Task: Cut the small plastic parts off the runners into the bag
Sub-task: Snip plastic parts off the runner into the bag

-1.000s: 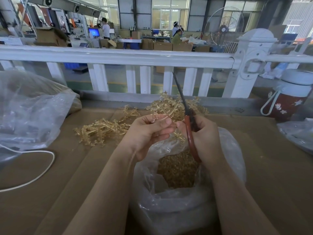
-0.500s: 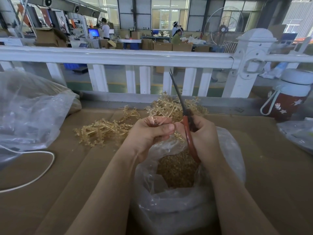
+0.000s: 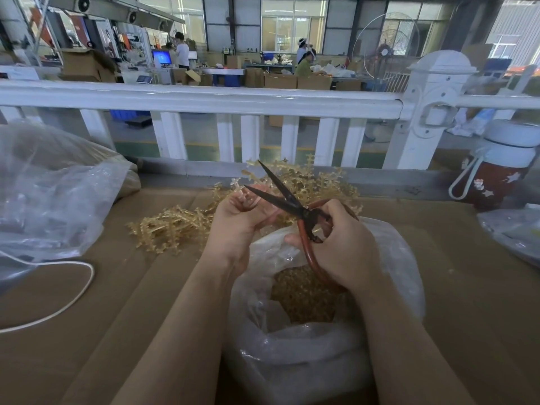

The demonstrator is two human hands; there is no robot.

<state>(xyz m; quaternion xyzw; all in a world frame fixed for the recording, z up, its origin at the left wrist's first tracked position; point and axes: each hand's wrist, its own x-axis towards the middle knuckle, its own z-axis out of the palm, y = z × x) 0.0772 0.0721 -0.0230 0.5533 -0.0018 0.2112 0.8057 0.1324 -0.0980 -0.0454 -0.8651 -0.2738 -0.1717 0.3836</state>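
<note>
My right hand (image 3: 342, 244) grips the red handles of dark-bladed scissors (image 3: 280, 194), whose blades stand apart and point up-left. My left hand (image 3: 236, 220) pinches a thin amber runner piece (image 3: 251, 200) between the blades' tips. Both hands hover over the mouth of a clear plastic bag (image 3: 391, 258) that holds a heap of small amber cut parts (image 3: 304, 293). A pile of amber runners (image 3: 172, 226) lies on the cardboard-covered table just beyond my hands.
A large crumpled clear bag (image 3: 52, 194) sits at the left, with a white cable (image 3: 58, 305) looping under it. A red and white bottle (image 3: 496, 176) stands at the right by another plastic bag (image 3: 514, 232). A white railing (image 3: 204, 97) borders the table's far edge.
The scissors' blades, closed and upright before, have swung down to the left and opened. My left hand has lifted the runner piece up between the blades.
</note>
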